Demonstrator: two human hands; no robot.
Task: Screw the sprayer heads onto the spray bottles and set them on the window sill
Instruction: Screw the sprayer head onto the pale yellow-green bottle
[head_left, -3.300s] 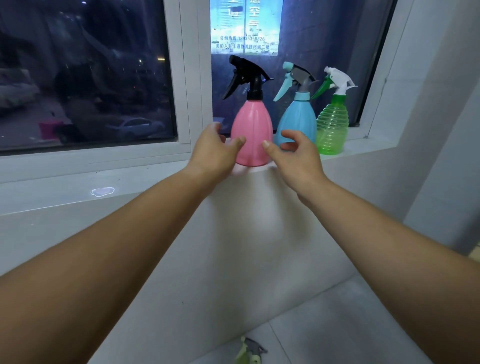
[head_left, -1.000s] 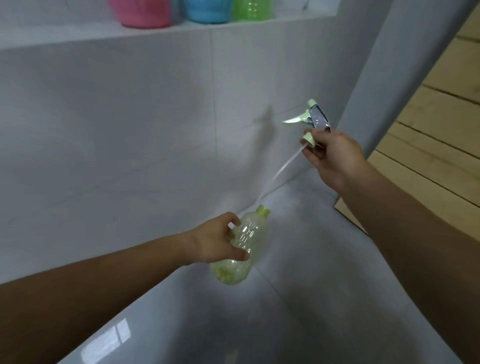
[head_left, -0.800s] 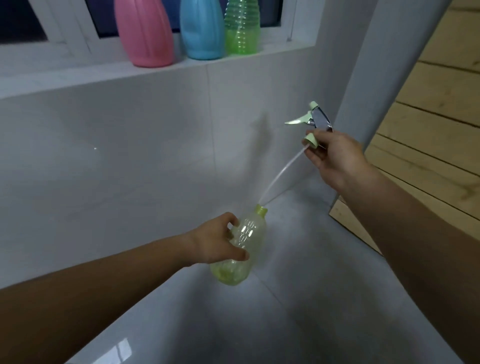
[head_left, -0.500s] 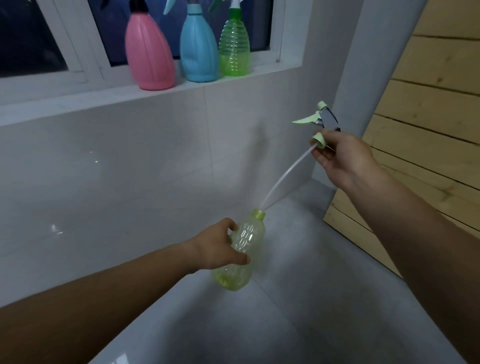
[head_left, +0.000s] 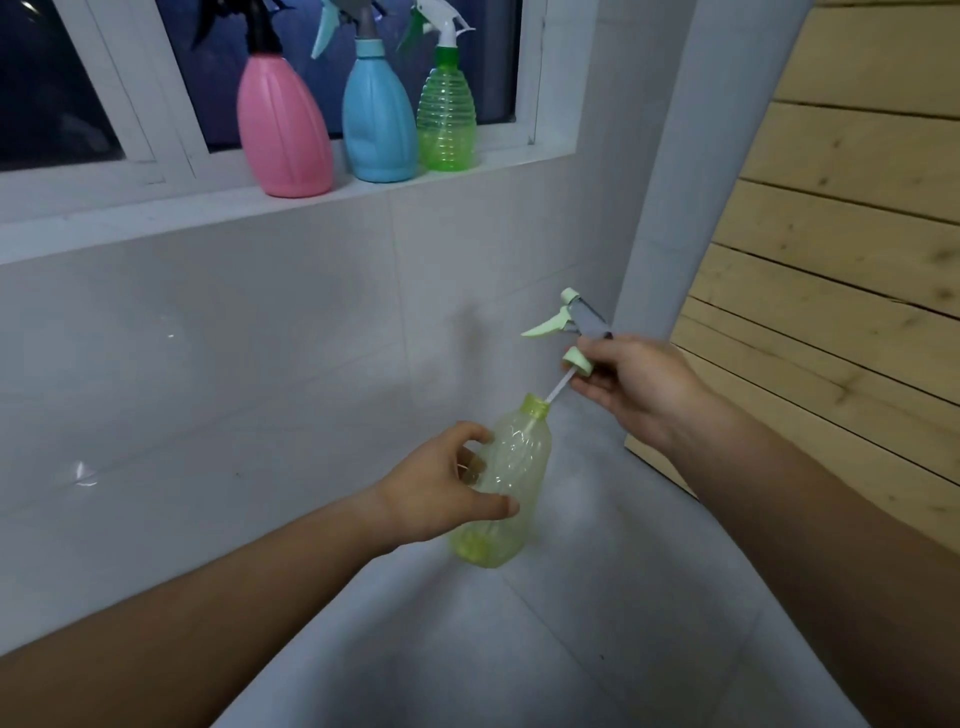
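Observation:
My left hand (head_left: 441, 493) grips a clear yellow-green spray bottle (head_left: 506, 488), tilted with its open neck up and to the right. My right hand (head_left: 631, 387) holds a grey and pale green sprayer head (head_left: 569, 332) just above that neck. The head's white dip tube (head_left: 557, 388) runs down into the bottle's mouth; the cap is a short way off the neck. On the white window sill (head_left: 156, 218) stand three bottles with heads on: pink (head_left: 283, 130), blue (head_left: 376, 119) and green (head_left: 447, 119).
A white tiled wall (head_left: 208, 364) drops from the sill to a grey tiled floor (head_left: 571, 623). A grey wall corner (head_left: 691, 156) rises at right, with pale wooden planks (head_left: 841, 260) beyond it. Dark window glass sits behind the bottles.
My right hand has come down and left with the sprayer head, so most of the dip tube has slid into the bottle. The view has tilted up toward the sill.

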